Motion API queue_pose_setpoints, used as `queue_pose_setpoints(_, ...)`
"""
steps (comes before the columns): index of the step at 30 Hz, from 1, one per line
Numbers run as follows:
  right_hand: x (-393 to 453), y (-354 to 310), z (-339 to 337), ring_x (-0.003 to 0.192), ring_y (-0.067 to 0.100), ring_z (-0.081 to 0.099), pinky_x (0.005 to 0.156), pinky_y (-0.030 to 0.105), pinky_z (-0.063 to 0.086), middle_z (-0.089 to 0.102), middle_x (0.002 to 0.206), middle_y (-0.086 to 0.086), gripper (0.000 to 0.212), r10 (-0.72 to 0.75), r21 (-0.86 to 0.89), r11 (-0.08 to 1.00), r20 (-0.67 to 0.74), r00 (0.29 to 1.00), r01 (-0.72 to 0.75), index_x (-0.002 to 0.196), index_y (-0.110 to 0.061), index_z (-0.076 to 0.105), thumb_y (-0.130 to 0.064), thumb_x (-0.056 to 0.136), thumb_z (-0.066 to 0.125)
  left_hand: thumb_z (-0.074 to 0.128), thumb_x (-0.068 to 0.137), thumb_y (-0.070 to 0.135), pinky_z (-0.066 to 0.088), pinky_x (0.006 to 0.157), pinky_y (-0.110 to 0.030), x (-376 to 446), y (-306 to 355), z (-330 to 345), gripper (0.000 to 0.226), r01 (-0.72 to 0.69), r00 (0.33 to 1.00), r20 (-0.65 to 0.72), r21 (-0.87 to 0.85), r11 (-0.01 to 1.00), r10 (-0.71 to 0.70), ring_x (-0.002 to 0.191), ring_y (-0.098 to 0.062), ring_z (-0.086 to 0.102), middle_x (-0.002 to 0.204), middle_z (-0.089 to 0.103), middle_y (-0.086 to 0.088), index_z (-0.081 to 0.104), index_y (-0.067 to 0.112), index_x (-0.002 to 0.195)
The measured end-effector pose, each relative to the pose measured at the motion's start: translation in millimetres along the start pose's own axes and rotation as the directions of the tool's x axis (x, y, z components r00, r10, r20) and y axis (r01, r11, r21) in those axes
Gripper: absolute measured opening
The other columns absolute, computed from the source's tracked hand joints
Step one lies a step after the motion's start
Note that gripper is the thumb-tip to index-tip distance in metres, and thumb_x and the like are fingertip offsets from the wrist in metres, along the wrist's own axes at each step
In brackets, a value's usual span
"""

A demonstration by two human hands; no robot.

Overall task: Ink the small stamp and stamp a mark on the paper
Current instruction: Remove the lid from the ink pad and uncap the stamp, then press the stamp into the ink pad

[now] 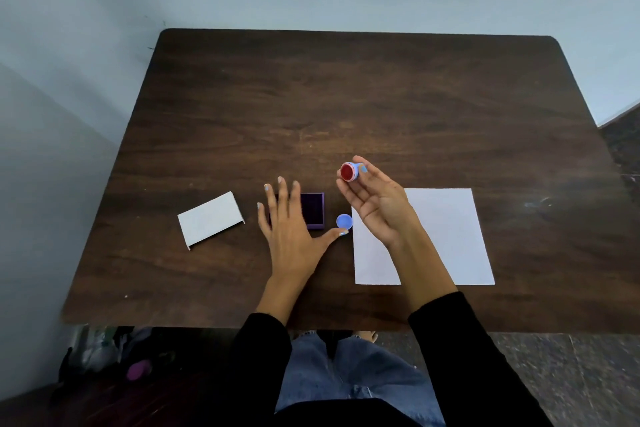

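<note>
Right hand (375, 205) pinches small stamp (349, 171) mid-frame, red face up; light, rigid, grip its sides. Left hand (291, 229) flat, splayed over ink pad (313, 210).

- We see the far half of the table (346, 87) bare, open to any reach.
- Our left hand (291, 229) covers most of the ink pad (313, 210), blocking it from above.
- The blue cap (344, 221) sits in the narrow gap between pad and paper (446, 236).
- The white lid (210, 218) lies well apart, leftward.
</note>
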State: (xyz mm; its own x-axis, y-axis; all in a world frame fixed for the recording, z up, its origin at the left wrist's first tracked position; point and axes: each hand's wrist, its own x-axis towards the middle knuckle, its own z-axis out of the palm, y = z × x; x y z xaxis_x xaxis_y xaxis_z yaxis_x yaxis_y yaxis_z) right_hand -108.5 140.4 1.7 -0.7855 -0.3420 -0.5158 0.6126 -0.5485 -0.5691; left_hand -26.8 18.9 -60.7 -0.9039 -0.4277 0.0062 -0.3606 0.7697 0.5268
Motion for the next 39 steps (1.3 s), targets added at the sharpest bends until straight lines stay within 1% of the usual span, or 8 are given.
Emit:
queue_pose_setpoints(4, -0.5, 5.0, 9.2, 0.089, 0.026, 0.070, 0.079, 0.031, 0.058, 0.072, 0.093, 0.016, 0.017, 0.095, 0.214, 0.971, 0.059, 0.994, -0.106, 0.101, 0.000, 0.063, -0.005, 0.093, 0.049, 0.074, 0.060, 0.063, -0.001, 0.117, -0.036, -2.2, -15.6, -7.8, 0.123, 0.117, 0.993, -0.020, -0.073, 0.990, -0.118, 0.145, -0.022, 0.000, 0.157, 0.013, -0.011, 0.008, 0.005, 0.147)
queue_pose_setpoints(10, 1.9, 16.4, 18.9, 0.086, 0.031, 0.070, 0.075, 0.033, 0.058, 0.073, 0.089, 0.019, 0.017, 0.180, 0.376, 0.906, 0.071, 0.981, -0.193, 0.099, 0.006, 0.062, -0.004, 0.091, 0.050, 0.073, 0.062, 0.063, 0.000, 0.117, -0.033, -6.3, -21.2, -6.7, 0.120, 0.094, 0.994, -0.047, -0.082, 0.992, -0.099, 0.145, -0.017, 0.007, 0.156, 0.019, -0.008, 0.010, 0.008, 0.148)
queue_pose_setpoints(15, 8.7, 24.4, 26.7, 0.099, 0.031, 0.064, 0.075, 0.033, 0.059, 0.063, 0.108, 0.024, 0.025, 0.166, 0.173, 0.971, 0.004, 0.986, -0.164, 0.115, 0.008, 0.053, -0.002, 0.092, 0.048, 0.071, 0.059, 0.068, 0.007, 0.117, -0.036, -7.5, -28.4, -9.1, 0.120, 0.058, 0.996, -0.071, -0.066, 0.996, -0.062, 0.144, -0.020, 0.012, 0.154, 0.025, -0.009, 0.017, 0.006, 0.146)
queue_pose_setpoints(19, 15.0, 33.2, 33.8, 0.100, 0.026, 0.063, 0.074, 0.028, 0.059, 0.061, 0.111, 0.020, 0.022, -0.013, -0.220, 0.976, -0.099, 0.995, -0.009, 0.113, 0.002, 0.056, -0.001, 0.094, 0.045, 0.061, 0.058, 0.077, 0.009, 0.118, -0.038, -4.2, -35.4, -10.1, 0.125, 0.031, 0.999, -0.025, 0.022, 0.999, -0.031, 0.145, -0.022, 0.004, 0.156, 0.015, -0.012, 0.013, 0.003, 0.146)
queue_pose_setpoints(22, 18.6, 44.9, 31.3, 0.098, 0.016, 0.065, 0.084, 0.031, 0.056, 0.066, 0.111, 0.011, 0.024, -0.275, -0.651, 0.744, -0.090, 0.957, 0.152, 0.114, -0.009, 0.060, -0.008, 0.091, 0.056, 0.044, 0.059, 0.086, 0.004, 0.117, -0.037, -2.3, -37.2, -10.9, 0.125, 0.013, 1.000, 0.009, 0.118, 0.993, -0.014, 0.145, -0.025, 0.003, 0.156, 0.012, -0.016, 0.015, 0.001, 0.146)
queue_pose_setpoints(25, 17.0, 57.7, 25.6, 0.099, 0.010, 0.062, 0.089, 0.028, 0.052, 0.068, 0.108, 0.002, 0.024, -0.403, -0.836, 0.479, 0.064, 0.913, 0.270, 0.112, -0.017, 0.063, -0.013, 0.088, 0.061, 0.035, 0.061, 0.084, 0.003, 0.118, -0.037, -3.3, -38.5, -8.3, 0.121, -0.003, 1.000, 0.014, 0.137, 0.991, 0.001, 0.145, -0.027, 0.008, 0.155, 0.015, -0.019, 0.018, -0.001, 0.145)
queue_pose_setpoints(30, 9.6, 73.2, 21.3, 0.097, 0.009, 0.060, 0.085, 0.018, 0.047, 0.067, 0.109, 0.003, 0.027, -0.462, -0.893, 0.134, 0.328, 0.824, 0.430, 0.114, -0.014, 0.061, -0.011, 0.087, 0.061, 0.038, 0.064, 0.076, 0.003, 0.117, -0.037, -3.1, -41.4, -5.7, 0.114, -0.020, 1.000, 0.010, 0.122, 0.992, 0.019, 0.145, -0.028, 0.009, 0.154, 0.015, -0.021, 0.018, -0.003, 0.144)
queue_pose_setpoints(39, 12.5, 96.5, 11.7, 0.101, 0.021, 0.058, 0.087, 0.027, 0.046, 0.066, 0.110, 0.011, 0.027, -0.412, -0.839, -0.151, 0.534, 0.738, 0.523, 0.113, -0.007, 0.061, -0.008, 0.086, 0.060, 0.048, 0.073, 0.052, 0.005, 0.118, -0.035, -1.8, -45.0, -5.3, 0.090, -0.001, 1.000, -0.028, 0.061, 0.998, 0.003, 0.144, -0.025, 0.010, 0.154, 0.019, -0.017, 0.027, 0.000, 0.143)
